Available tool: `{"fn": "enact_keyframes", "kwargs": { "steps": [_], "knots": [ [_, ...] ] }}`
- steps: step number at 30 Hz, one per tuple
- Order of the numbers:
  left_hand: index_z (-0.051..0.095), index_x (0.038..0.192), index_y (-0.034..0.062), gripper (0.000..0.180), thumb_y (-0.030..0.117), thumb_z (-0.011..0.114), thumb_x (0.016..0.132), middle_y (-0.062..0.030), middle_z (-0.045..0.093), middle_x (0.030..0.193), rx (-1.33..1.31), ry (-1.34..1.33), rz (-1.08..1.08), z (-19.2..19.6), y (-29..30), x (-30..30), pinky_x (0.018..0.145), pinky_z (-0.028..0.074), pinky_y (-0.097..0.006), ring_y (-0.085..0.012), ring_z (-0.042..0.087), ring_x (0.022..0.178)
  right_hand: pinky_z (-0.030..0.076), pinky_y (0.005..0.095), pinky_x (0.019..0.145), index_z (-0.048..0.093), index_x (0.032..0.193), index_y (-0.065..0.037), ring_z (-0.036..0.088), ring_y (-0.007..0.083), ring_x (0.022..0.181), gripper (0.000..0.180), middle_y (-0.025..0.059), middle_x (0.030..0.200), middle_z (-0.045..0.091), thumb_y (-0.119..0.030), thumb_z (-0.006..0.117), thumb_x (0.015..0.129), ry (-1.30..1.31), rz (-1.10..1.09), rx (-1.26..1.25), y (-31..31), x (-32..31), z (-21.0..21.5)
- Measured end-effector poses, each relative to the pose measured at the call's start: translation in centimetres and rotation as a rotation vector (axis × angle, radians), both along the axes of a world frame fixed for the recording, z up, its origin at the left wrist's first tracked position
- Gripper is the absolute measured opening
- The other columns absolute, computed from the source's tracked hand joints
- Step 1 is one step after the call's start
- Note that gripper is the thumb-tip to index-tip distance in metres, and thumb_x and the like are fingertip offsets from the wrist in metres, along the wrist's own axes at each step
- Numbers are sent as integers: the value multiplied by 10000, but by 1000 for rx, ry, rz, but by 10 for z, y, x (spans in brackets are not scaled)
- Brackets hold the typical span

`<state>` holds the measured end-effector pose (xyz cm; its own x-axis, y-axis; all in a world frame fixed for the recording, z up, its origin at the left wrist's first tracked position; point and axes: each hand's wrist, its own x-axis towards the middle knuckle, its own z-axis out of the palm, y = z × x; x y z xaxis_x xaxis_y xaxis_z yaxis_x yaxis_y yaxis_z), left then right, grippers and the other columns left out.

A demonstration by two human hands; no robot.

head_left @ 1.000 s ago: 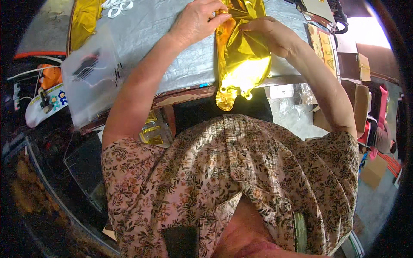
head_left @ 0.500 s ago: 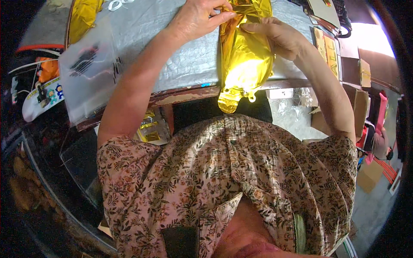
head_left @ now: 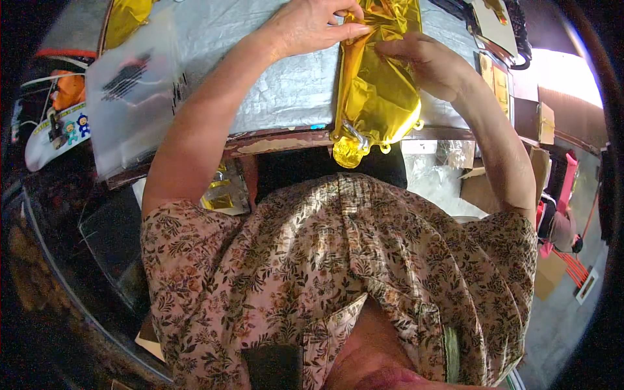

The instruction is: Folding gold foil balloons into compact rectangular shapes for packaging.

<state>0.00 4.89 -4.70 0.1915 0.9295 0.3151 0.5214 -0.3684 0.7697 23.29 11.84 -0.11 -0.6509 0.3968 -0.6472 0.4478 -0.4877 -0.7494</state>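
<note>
One gold foil piece (head_left: 383, 107) between my left hand (head_left: 309, 27) and right hand (head_left: 434, 64). Left pinches bunched foil, thumb nearly meeting fingers; right half-curled, thumb on foil, grip unclear. Likely light, limp, slippery, easily creased; best held by folds. Rounded end (head_left: 350, 155) overhangs table edge (head_left: 279, 141) below hands; room on silver cover (head_left: 286, 91) beside left hand.

A desk (head_left: 279, 141) with a worn, chipped brown front edge bears a wrinkled silver-grey cover (head_left: 286, 88), across which lies a flat gold foil balloon (head_left: 380, 97), its tabbed lower end hanging past that edge. Just left of the balloon, a small blue patch (head_left: 318, 127) shows on the edge; well to its left lies a translucent plastic sleeve (head_left: 140, 97) with dark markings, and farther off, beyond the sleeve, more gold foil (head_left: 128, 19).
</note>
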Motion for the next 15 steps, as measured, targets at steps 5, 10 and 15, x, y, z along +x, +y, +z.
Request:
{"fn": "enact_keyframes", "kwargs": {
  "steps": [5,10,15],
  "knots": [
    [657,1028,0,239,195,753,928,-136,636,1030,32,-21,-31,-3,-2,1,775,598,-379,-278,683,910,554,318,972,635,1274,48,707,174,1054,344,118,1190,723,-171,640,1009,-7,10,27,1,-1,-1],
    [646,1020,9,225,183,752,924,-141,620,1044,46,28,-40,-5,0,2,788,582,-401,-302,660,933,549,309,942,649,1259,36,700,158,1021,341,102,1183,724,-178,655,994,49,34,59,-6,-2,4],
    [614,1055,3,260,157,752,900,-167,589,1053,241,111,-68,-14,2,-1,823,518,-449,-369,625,956,547,307,940,663,1230,43,698,160,1013,330,102,1170,726,-181,660,987,-49,22,107,-8,-3,5]
  ]
}}
